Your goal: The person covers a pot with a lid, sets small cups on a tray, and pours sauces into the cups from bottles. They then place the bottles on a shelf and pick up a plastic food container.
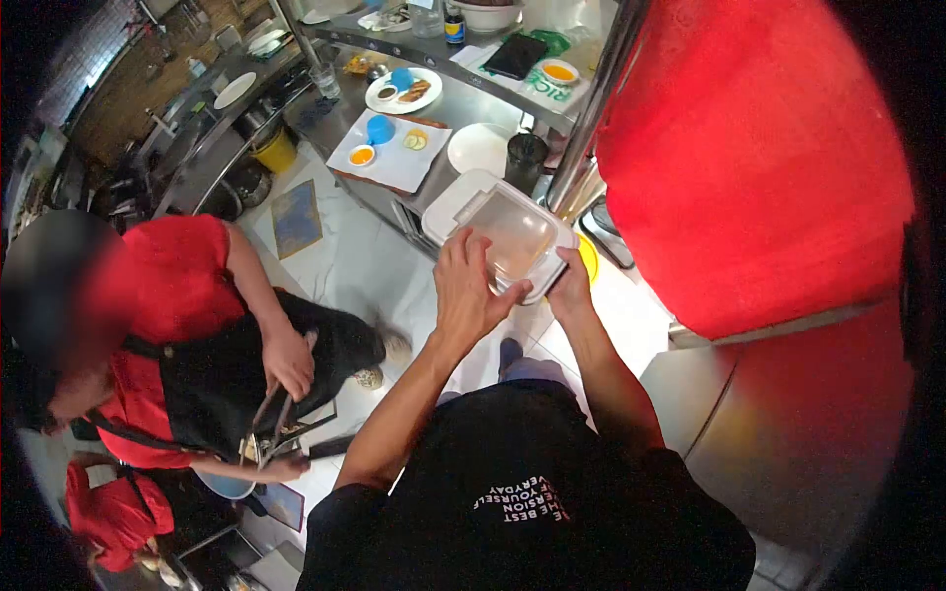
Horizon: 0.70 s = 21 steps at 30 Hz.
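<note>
Between my hands is a white food container [476,190] with a clear panel in its lid, tilted in front of my chest. My left hand [468,286] lies over the near left part of the lid, fingers bent and thumb stretched along the near edge. The right corner is gripped by my right hand [569,286], its thumb on the rim and the other fingers hidden underneath. Through the panel something pale orange shows, too blurred to name. Just beyond the container are a white plate [480,149] and a dark lidded cup [526,158] on the steel counter.
A co-worker in a red shirt [187,271] stands close at left, holding tongs [266,419] over a bowl. Another person [118,512] is farther back. The counter bears a paper-lined tray [379,163] and a plate of food [404,91]. A large red surface [759,167] stands at right.
</note>
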Motion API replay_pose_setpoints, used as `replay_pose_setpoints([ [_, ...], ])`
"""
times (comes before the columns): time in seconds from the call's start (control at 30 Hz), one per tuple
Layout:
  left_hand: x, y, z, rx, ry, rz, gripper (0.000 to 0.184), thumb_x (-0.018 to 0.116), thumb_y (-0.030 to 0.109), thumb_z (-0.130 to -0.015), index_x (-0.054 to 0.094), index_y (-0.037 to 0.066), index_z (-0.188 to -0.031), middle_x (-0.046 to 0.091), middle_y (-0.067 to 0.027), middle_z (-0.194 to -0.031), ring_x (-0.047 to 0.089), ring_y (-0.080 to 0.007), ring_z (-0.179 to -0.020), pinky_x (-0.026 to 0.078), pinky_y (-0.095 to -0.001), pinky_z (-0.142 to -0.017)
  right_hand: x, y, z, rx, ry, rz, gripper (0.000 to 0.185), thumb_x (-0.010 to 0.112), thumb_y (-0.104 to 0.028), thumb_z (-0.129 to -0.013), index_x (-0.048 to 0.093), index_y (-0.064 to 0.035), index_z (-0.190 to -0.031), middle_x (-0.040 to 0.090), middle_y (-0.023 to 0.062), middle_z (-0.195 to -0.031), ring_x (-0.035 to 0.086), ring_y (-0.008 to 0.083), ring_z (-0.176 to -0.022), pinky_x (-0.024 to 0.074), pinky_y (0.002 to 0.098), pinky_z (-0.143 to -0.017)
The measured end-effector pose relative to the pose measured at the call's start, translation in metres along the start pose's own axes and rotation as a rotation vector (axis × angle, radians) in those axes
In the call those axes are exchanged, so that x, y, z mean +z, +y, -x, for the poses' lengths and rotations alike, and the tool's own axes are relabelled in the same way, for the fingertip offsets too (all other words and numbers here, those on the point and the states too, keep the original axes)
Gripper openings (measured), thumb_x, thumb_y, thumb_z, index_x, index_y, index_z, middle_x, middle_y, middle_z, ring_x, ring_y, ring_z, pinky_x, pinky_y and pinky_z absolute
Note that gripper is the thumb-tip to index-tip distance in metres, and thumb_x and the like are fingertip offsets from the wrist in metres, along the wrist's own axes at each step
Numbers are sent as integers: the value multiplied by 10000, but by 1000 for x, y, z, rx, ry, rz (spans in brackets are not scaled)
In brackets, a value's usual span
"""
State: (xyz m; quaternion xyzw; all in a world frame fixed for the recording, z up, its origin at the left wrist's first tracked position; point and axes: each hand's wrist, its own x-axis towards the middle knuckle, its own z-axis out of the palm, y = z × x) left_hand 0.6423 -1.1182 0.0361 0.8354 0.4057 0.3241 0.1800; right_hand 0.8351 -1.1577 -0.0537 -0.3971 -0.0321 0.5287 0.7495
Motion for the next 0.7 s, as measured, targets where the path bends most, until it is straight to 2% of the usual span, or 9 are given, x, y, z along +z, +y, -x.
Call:
replay_pose_setpoints([
  [0.1, 27, -9, -25, -59, -20, -99, 815, 858, 492, -719, 515, 15, -1284, 449, -246, -1410, 415, -441, -1313, 376, -558, -1050, 7, 0, -39, 54, 59, -1, 457, 656, -237, -865, 601, -26, -1267, 676, 102, -1190, 639, 270, -1125, 483, 405, -1028],
  [0.17, 38, -12, -45, -128, -45, -113, 818, 846, 507, -725, 515, 17, -1290, 451, -235, -1416, 409, -438, -1323, 359, -575, -1054, 7, -4, -60, 112, 18, -24, 445, 656, -229, -870, 601, -25, -1261, 674, 101, -1192, 641, 266, -1120, 490, 401, -1016],
  [0.23, 44, -12, -61, -86, -5, -239, 822, 840, 514, -726, 514, 19, -1295, 469, -225, -1398, 417, -426, -1317, 338, -583, -1062, 6, -10, -79, 174, -35, -28, 406, 657, -213, -876, 611, -39, -1240, 677, 91, -1168, 646, 252, -1097, 497, 399, -999],
  [0.47, 68, -4, -115, -147, -38, -299, 790, 839, 487, -714, 538, 37, -1290, 520, -209, -1352, 469, -394, -1264, 302, -587, -1080, 7, -23, -115, 252, -128, 93, 381, 636, -165, -894, 578, -70, -1259, 648, 61, -1189, 607, 221, -1150, 485, 397, -1007],
  [0.5, 68, -3, -119, -140, -37, -296, 699, 816, 420, -734, 564, 43, -1266, 541, -185, -1332, 494, -388, -1243, 326, -602, -1071, 9, -29, -111, 283, -136, 110, 390, 636, -161, -896, 569, -73, -1270, 639, 61, -1209, 599, 220, -1165, 481, 396, -1013],
  [0.6, 80, -4, -128, 88, -167, -487, 609, 782, 365, -755, 584, 49, -1237, 566, -160, -1295, 512, -374, -1228, 351, -616, -1064, 1, -28, -117, 307, -165, 111, 466, 671, -163, -885, 539, -98, -1327, 603, 69, -1292, 577, 231, -1207, 455, 418, -1058],
  [0.63, 84, -2, -129, 106, -144, -455, 554, 755, 344, -765, 603, 71, -1222, 578, -151, -1277, 516, -367, -1237, 367, -628, -1062, -4, -26, -120, 320, -155, 79, 484, 682, -161, -878, 537, -100, -1335, 598, 70, -1304, 574, 237, -1217, 446, 429, -1072],
  [0.67, 88, -5, -130, 109, -147, -314, 583, 781, 351, -724, 604, 49, -1190, 554, -175, -1365, 503, -368, -1310, 317, -654, -1119, -3, -25, -120, 332, -141, 45, 502, 694, -159, -870, 534, -103, -1343, 594, 72, -1317, 571, 243, -1227, 437, 439, -1086],
  [0.7, 92, -9, -130, 111, -157, -312, 583, 781, 351, -724, 604, 49, -1190, 554, -175, -1365, 503, -368, -1310, 317, -654, -1119, -4, -25, -121, 333, -131, 40, 502, 694, -159, -870, 534, -103, -1343, 594, 72, -1317, 571, 243, -1227, 437, 439, -1086],
])
